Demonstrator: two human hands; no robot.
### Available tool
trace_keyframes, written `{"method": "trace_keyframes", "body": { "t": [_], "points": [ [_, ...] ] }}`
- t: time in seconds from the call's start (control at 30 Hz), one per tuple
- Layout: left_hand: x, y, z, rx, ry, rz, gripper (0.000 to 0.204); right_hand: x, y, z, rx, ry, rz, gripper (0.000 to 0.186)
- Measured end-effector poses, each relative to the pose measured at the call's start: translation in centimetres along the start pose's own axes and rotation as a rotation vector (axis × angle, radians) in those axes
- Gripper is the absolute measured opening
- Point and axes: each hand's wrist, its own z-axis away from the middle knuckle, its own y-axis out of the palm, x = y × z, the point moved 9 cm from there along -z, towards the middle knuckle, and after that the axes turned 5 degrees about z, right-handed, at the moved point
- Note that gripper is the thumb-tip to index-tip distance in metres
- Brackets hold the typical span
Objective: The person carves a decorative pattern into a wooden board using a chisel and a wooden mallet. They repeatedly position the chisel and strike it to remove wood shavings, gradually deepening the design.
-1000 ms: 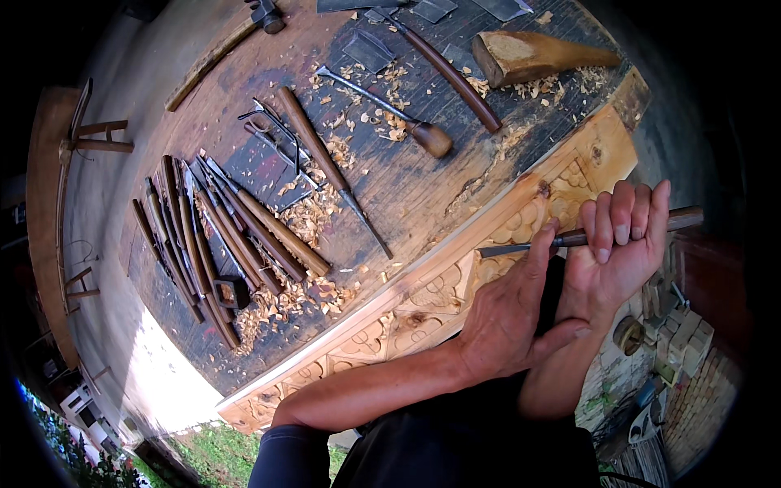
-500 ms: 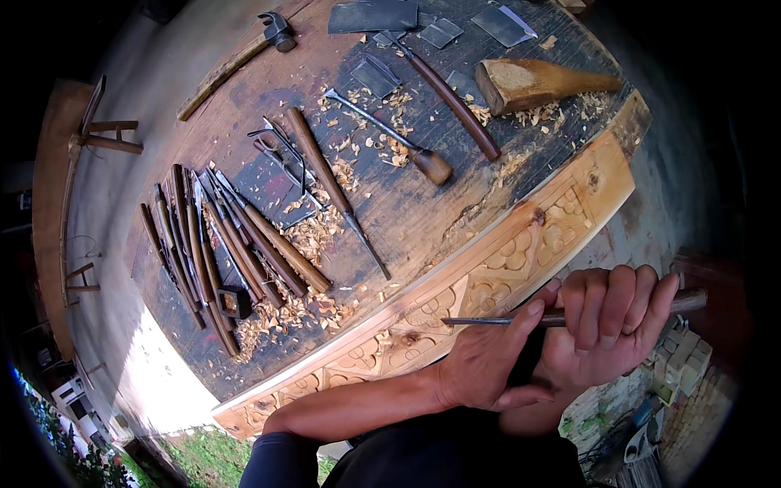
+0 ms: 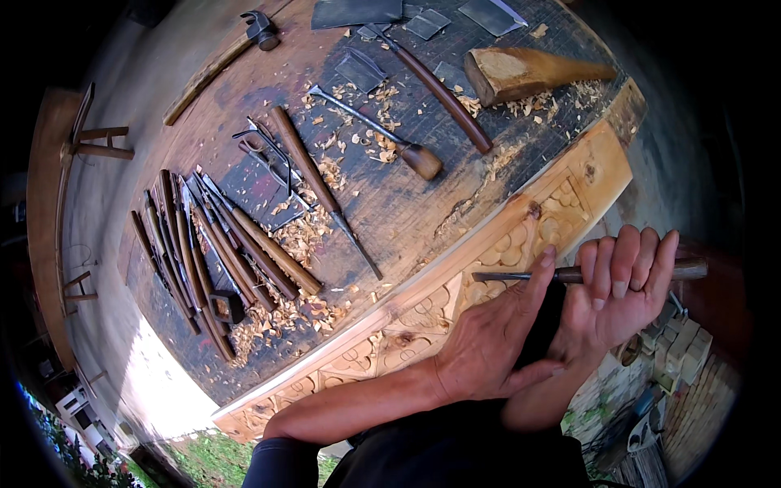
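A broad, worn wooden table (image 3: 431, 220) fills most of the view, seen from above through a round, bending lens. Along its near edge, slanting from lower left to upper right, lies a long pale board (image 3: 423, 315) with carved petals and flowers. The work looks well advanced but unfinished: patterns run along most of the visible length, and the petals toward the right end stand out rounded. The middle and left panels show thin outlines on flatter shapes, so some shaping there probably remains to be done. Over the board's right half are the person's bare hands. The right hand (image 3: 610, 297) is curled firmly around the handle of a chisel (image 3: 568, 275); the left hand (image 3: 484, 346) is open, fingers nearly straight, crossing the blade and seeming to steady it. The blade's tip is over the carving; whether it touches the wood cannot be told. On the table's left side lies a row of chisels (image 3: 272, 248), with a hammer (image 3: 210, 77) beyond, a thick wooden club (image 3: 537, 73) at upper right, dark sheets (image 3: 358, 12) at the far edge, and scattered curled shavings (image 3: 268, 333).
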Motion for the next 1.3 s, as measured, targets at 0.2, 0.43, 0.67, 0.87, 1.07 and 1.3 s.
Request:
{"method": "trace_keyframes", "body": {
  "t": [0.2,0.43,0.67,0.87,1.07,1.3],
  "points": [
    [0.1,0.0,0.0,-0.010,0.001,-0.006,0.126,-0.2,0.3,-0.1,-0.002,-0.004,0.021,0.056],
    [0.5,0.3,-0.2,-0.050,-0.051,-0.008,0.128,-1.1,-0.1,-0.6,-0.057,0.033,0.017,0.053],
    [0.7,0.9,-0.1,-0.064,-0.088,-0.068,0.135,-1.9,-2.0,-0.6,-0.196,0.068,0.006,0.053],
    [-0.3,0.8,1.3,-0.061,-0.055,-0.054,0.117,-0.3,0.3,1.4,-0.261,-0.014,0.050,0.053],
    [-6.4,-1.5,5.3,-0.092,0.282,-0.432,0.070,6.2,-0.8,0.7,-0.255,-0.231,0.052,0.042],
    [-4.4,-4.2,7.2,0.076,0.189,-0.234,0.055,8.3,5.2,2.5,-0.191,-0.602,0.868,0.023]
  ]
}}
